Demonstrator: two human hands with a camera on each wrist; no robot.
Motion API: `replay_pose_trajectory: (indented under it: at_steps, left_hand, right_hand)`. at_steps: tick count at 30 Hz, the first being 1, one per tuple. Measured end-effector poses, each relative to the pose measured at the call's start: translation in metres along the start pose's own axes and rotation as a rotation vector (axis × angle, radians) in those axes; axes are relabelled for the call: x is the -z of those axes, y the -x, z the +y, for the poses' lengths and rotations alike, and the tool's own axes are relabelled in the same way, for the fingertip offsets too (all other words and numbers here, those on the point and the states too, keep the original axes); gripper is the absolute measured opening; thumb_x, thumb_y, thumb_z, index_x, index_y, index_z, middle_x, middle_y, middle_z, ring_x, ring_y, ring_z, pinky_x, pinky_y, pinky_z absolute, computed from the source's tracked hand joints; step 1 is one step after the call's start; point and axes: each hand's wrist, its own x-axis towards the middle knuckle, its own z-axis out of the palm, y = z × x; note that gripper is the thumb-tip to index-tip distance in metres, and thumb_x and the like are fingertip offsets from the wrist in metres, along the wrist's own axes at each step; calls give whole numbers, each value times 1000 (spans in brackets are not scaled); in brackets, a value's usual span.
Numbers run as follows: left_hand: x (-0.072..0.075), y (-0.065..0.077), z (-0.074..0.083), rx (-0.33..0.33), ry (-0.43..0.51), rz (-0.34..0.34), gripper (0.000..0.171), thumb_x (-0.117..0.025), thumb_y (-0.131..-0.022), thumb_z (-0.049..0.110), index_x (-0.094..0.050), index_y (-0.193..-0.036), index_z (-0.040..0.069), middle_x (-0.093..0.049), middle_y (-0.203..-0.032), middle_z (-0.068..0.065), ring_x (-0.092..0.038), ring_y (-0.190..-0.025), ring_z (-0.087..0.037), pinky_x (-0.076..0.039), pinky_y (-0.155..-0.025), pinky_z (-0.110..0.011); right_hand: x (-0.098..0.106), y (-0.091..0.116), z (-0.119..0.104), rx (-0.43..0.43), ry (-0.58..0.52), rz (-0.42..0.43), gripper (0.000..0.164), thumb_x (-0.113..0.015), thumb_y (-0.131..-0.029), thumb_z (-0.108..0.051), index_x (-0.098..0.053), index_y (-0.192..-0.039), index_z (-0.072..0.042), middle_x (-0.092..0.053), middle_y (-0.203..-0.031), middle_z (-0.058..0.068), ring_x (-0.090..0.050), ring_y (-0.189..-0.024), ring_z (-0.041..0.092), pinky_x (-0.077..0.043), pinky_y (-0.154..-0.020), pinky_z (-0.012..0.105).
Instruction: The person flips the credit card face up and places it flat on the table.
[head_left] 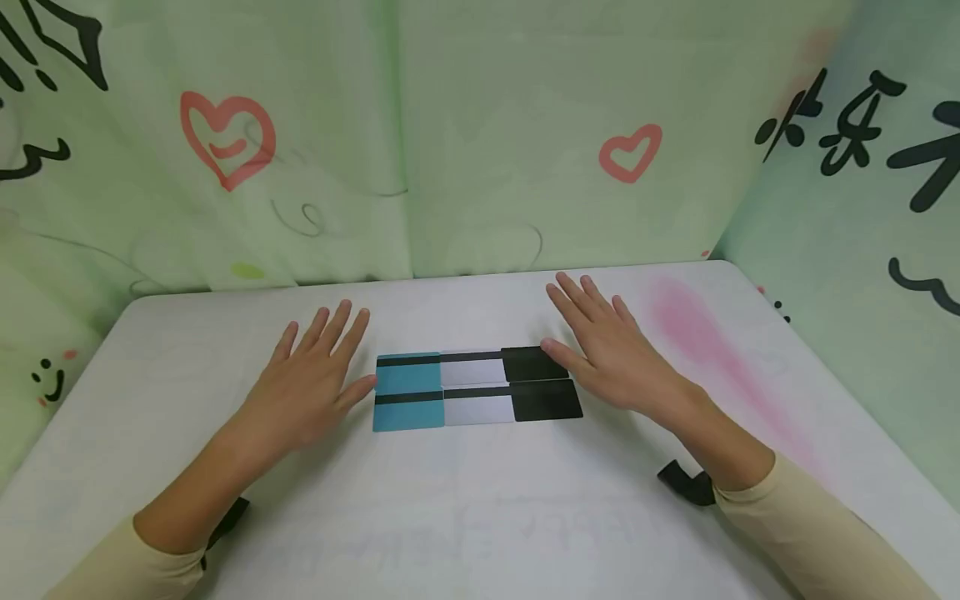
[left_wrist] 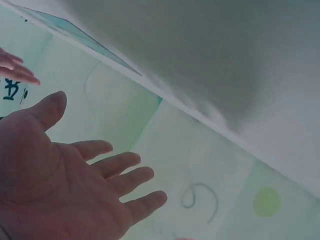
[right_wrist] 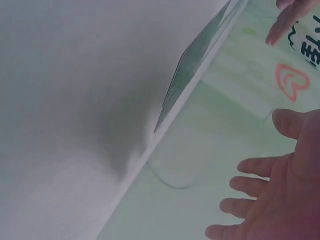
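Six-part grid of flat cards lies on the white table: blue cards on the left, white cards in the middle, black cards on the right, in two rows. A dark stripe crosses the blue and white ones. My left hand, fingers spread, is beside the blue end, its thumb close to the upper blue card. Over the black end, the thumb of my right hand overlaps the upper black card's corner; contact cannot be told. Both palms, seen in the wrist views, hold nothing.
The white table carries a pink smear on its right. Green curtains with drawn hearts and black marks stand behind and at the sides. Black straps show near both wrists.
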Motion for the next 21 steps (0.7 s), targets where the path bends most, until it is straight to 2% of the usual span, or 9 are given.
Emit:
replay_pose_trajectory:
  at_steps: [6,10,17,21]
  left_hand:
    - [2,-14,3,-32,-3,-41,80,-49,-109,45,-7,-168,13,-7,-176,-14,-7,-161,-43,-6,-126,-64]
    - [6,-21,3,-41,-6,-67,80,-52,-108,43,-10,-168,12,-12,-175,-15,-14,-160,-43,-9,-126,-65]
    - [10,-33,-1,-69,-62,-88,82,-69,-100,31,-25,-165,5,-38,-165,-21,-36,-152,-43,-23,-123,-66]
    - [11,-42,-3,-110,-92,-82,74,-75,-96,27,-41,-158,2,-54,-152,-22,-52,-140,-40,-37,-116,-63]
  right_hand:
    - [-5,-12,-6,26,-7,-13,74,-46,-109,-49,-15,-168,-15,-8,-177,3,-1,-163,34,-4,-126,66]
    - [-7,-19,-11,40,-8,-24,75,-48,-109,-47,-17,-168,-14,-10,-176,4,-2,-163,34,-4,-126,66]
    - [-12,-30,-21,58,10,-45,74,-54,-107,-42,-24,-166,-10,-20,-174,10,-10,-162,36,-8,-126,66]
    - [-13,-35,-28,73,12,-45,73,-59,-105,-40,-29,-164,-9,-27,-171,12,-17,-161,37,-11,-125,67]
